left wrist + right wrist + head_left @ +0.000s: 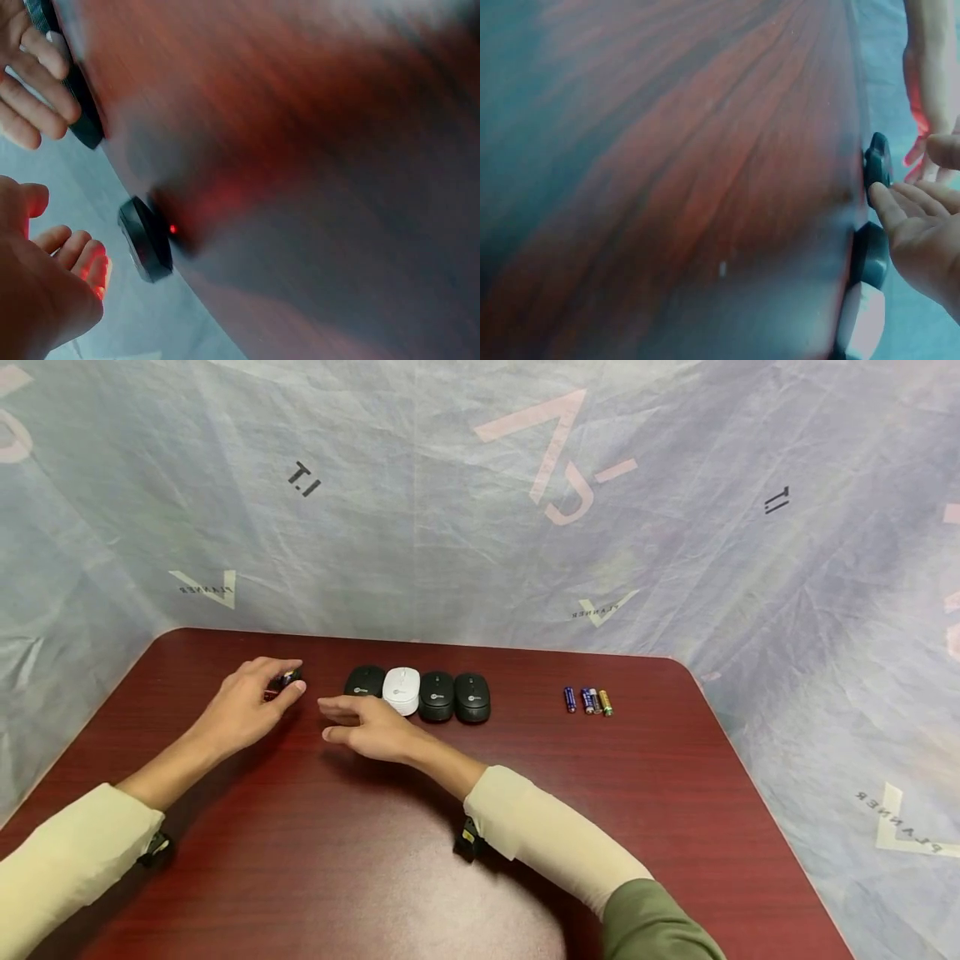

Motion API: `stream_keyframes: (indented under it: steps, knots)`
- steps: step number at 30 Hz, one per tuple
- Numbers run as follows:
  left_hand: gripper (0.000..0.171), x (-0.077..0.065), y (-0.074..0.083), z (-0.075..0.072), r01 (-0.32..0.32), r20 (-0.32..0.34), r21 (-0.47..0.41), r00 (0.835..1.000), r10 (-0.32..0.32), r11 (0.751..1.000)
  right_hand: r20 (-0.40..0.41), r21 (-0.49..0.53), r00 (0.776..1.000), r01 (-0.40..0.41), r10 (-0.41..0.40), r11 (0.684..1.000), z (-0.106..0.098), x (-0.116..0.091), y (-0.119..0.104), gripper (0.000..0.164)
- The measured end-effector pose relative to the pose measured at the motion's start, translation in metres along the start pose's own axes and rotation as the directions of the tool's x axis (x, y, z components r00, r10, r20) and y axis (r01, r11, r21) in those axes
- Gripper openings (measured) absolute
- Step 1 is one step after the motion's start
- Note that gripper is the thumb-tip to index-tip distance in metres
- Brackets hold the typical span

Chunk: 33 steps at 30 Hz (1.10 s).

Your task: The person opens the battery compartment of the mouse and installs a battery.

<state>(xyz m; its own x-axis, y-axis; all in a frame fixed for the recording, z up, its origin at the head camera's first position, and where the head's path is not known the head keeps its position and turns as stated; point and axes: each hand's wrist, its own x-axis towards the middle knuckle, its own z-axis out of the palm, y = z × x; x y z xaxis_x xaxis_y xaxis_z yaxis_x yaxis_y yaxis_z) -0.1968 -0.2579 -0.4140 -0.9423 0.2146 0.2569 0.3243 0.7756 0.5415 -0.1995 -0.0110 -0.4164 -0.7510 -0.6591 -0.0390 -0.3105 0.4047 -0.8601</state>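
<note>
Your left hand (247, 700) arches wide over a dark mouse (290, 677) at nine o'clock of the row of four mice (437, 695); I cannot tell whether skin meets shell. Your right hand (371, 727) looks wide and empty, at six o'clock of the row's black end mouse (366, 677). Swinging it towards twelve could knock that mouse askew. Smooth, domed shells may skid on the glossy, wood-grained worktop (420, 843).

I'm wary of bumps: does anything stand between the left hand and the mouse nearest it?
Nothing visible stands between the left hand and the black mouse; in the left wrist view, only cloth backdrop shows in the gap.
</note>
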Motion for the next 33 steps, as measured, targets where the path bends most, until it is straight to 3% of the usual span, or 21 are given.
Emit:
stream_keyframes:
  steps: [5,10,13,17,21,25,29,33]
  knots:
    - [0.054,-0.001,0.010,0.006,0.014,0.104,0.002,0.994,-0.014,1.000,-0.002,-0.185,0.999,0.044,-0.045,0.982,-0.013,-0.014,-0.001,0.052]
    - [0.051,0.000,0.018,0.016,-0.041,0.132,0.014,0.990,0.039,0.999,0.004,-0.396,0.994,0.102,-0.109,0.913,-0.025,-0.025,0.000,0.053]
    - [0.052,0.002,0.024,0.023,-0.072,0.163,0.031,0.984,0.066,0.997,-0.013,-0.540,0.988,0.121,-0.153,0.833,-0.030,-0.028,0.002,0.053]
    - [0.056,0.005,0.031,0.032,-0.076,0.223,0.057,0.973,0.062,0.995,-0.012,-0.708,0.984,0.117,-0.178,0.696,-0.036,-0.028,0.006,0.056]
    - [0.060,0.006,0.040,0.041,-0.091,0.256,0.087,0.964,0.067,0.992,0.025,-0.809,0.992,0.091,-0.121,0.581,-0.039,-0.025,0.012,0.060]
    - [0.064,0.008,0.045,0.047,-0.117,0.283,0.121,0.956,0.079,0.986,0.057,-0.866,0.997,0.075,-0.052,0.495,-0.040,-0.023,0.018,0.062]
    - [0.065,0.009,0.047,0.050,-0.119,0.301,0.137,0.951,0.073,0.983,0.087,-0.883,0.996,0.074,0.007,0.464,-0.040,-0.021,0.020,0.063]
    - [0.064,0.009,0.047,0.050,-0.112,0.295,0.127,0.953,0.070,0.986,0.113,-0.883,0.993,0.080,0.045,0.462,-0.039,-0.020,0.019,0.064]
